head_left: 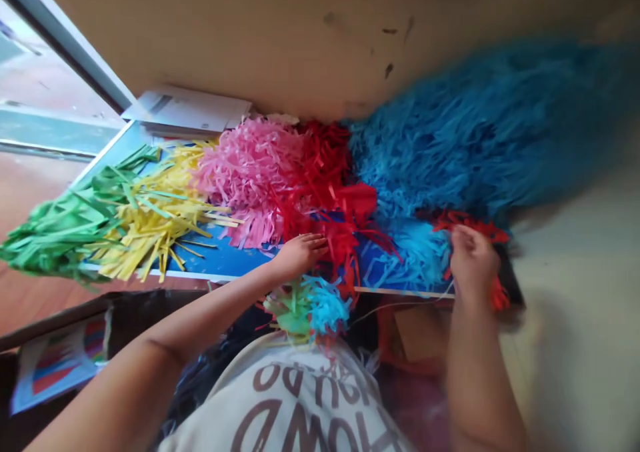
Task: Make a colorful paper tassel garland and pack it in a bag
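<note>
Paper fringes lie in a row on the blue board [225, 260]: green fringe [60, 229] at its left end, then yellow fringe [150, 219], pink fringe [250, 172], red fringe [320, 165] at its middle, and blue fringe [475, 132] spilling past its right end. The left hand [299, 253] rests near the board's front edge, fingers spread flat and pointing right, tips touching the red fringe, whose strips run toward that edge. The right hand [470, 260], over the board's right end, is closed on red strips [473, 225]; blur hides the exact grip.
</note>
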{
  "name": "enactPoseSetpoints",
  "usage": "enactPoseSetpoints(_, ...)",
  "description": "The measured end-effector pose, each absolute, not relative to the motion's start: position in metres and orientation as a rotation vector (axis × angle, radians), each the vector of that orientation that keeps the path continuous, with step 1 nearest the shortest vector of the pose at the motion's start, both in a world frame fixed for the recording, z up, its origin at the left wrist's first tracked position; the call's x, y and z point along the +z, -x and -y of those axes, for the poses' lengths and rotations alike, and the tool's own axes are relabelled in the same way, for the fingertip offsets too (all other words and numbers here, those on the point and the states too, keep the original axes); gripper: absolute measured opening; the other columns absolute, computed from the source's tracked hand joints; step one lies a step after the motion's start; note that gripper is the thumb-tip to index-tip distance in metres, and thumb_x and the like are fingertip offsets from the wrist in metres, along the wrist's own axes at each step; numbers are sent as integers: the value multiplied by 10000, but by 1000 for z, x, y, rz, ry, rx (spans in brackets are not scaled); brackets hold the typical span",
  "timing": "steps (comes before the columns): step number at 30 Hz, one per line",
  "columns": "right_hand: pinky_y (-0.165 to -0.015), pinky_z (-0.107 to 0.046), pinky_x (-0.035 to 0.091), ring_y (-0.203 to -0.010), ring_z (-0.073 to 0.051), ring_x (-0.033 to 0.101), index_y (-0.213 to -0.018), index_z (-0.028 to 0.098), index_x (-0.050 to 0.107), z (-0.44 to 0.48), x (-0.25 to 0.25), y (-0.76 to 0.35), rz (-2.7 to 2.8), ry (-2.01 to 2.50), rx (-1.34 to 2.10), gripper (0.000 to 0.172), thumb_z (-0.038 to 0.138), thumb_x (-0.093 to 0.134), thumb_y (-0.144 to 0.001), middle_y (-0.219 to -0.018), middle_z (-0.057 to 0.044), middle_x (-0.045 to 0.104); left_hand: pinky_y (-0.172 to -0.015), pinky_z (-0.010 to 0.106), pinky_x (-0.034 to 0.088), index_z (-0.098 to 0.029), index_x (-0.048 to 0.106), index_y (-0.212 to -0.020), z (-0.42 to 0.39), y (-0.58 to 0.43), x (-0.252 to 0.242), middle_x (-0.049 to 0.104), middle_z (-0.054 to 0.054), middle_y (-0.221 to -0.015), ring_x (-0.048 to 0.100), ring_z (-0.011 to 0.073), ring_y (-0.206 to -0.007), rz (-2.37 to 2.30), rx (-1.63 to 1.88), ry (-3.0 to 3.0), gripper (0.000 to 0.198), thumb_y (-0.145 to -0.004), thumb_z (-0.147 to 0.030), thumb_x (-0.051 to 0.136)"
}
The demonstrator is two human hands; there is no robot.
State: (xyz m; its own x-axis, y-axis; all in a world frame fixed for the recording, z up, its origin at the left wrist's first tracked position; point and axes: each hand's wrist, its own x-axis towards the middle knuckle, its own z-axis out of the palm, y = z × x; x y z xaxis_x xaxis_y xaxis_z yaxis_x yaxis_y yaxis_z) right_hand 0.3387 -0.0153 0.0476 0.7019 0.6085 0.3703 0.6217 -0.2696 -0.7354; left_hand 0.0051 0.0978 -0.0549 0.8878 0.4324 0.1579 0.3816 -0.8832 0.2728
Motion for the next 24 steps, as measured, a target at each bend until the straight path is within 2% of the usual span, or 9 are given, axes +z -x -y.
enactPoseSetpoints(2,-848,-499,588,-926,-305,731,-991,359,751,23,47,-314,1062,1849,-63,282,541,576,-865,-985,-102,765,-1105,463,478,-225,666,-1318,-95,-7,-59,621,147,-1405,589,281,-1312,-615,318,-2805,368,-963,-249,572)
enactPoseSetpoints(4,-956,-462,567,-1031,-267,713,-1026,365,750,8,43,-278,1417,1715,174,254,465,538,-927,-1074,-62,758,-1115,471,465,-247,643,-1346,-93,-6,-59,610,135,-1421,565,284,-1338,-606,333,-2811,380,-974,-266,567)
enactPoseSetpoints(6,-1041,-463,523,-1150,-271,671,-1079,286,751,-26,35,-251,1652,1638,251,302,403,505,-948,-1209,-94,720,-1115,474,461,-266,630,-1361,-91,-6,-58,621,118,-1413,555,286,-1345,-602,330,-2834,385,-983,-268,554)
enactPoseSetpoints(9,-1076,-544,453,-1245,-339,596,-1201,165,699,-95,21,-245,1646,1801,85,368,309,608,-874,-1351,-198,621,-1090,476,475,-274,640,-1348,-88,-5,-57,635,113,-1395,569,288,-1327,-641,306,-2870,371,-987,-267,551)
enactPoseSetpoints(12,-1022,-545,456,-1146,-327,636,-922,144,736,-158,17,-263,1723,1938,199,191,307,693,-832,-1068,-182,717,-1074,465,482,-272,651,-1330,-85,-6,-56,642,106,-1387,578,286,-1313,-667,304,-2895,355,-988,-280,553)
enactPoseSetpoints(15,-1003,-523,450,-1088,-274,658,-832,135,715,-207,36,-273,1809,1963,196,277,333,556,-942,-953,-133,721,-1042,462,500,-256,673,-1289,-83,-7,-54,662,88,-1361,606,292,-1273,-679,329,-2920,325,-1005,-295,519)
enactPoseSetpoints(20,-1073,-543,397,-1185,-281,595,-1206,66,658,-260,92,-265,1667,1949,13,317,190,529,-944,-1218,-185,660,-1028,454,496,-231,742,-1130,-83,-8,-49,675,95,-1335,605,294,-1262,-673,307,-2943,248,-995,-296,544)
enactPoseSetpoints(23,-1168,-527,301,-1359,-329,442,-1435,-10,472,-240,101,-240,1612,1848,5,599,116,628,-871,-1455,-271,470,-987,443,507,-225,730,-1167,-82,-11,-44,681,105,-1316,612,293,-1236,-750,216,-2922,262,-997,-281,539)
enactPoseSetpoints(24,-1190,-502,286,-1365,-317,436,-1450,-5,456,-220,96,-227,1651,1746,81,617,140,639,-878,-1476,-268,450,-956,437,515,-230,709,-1216,-82,-13,-41,671,111,-1330,619,292,-1214,-798,189,-2902,284,-998,-285,535)
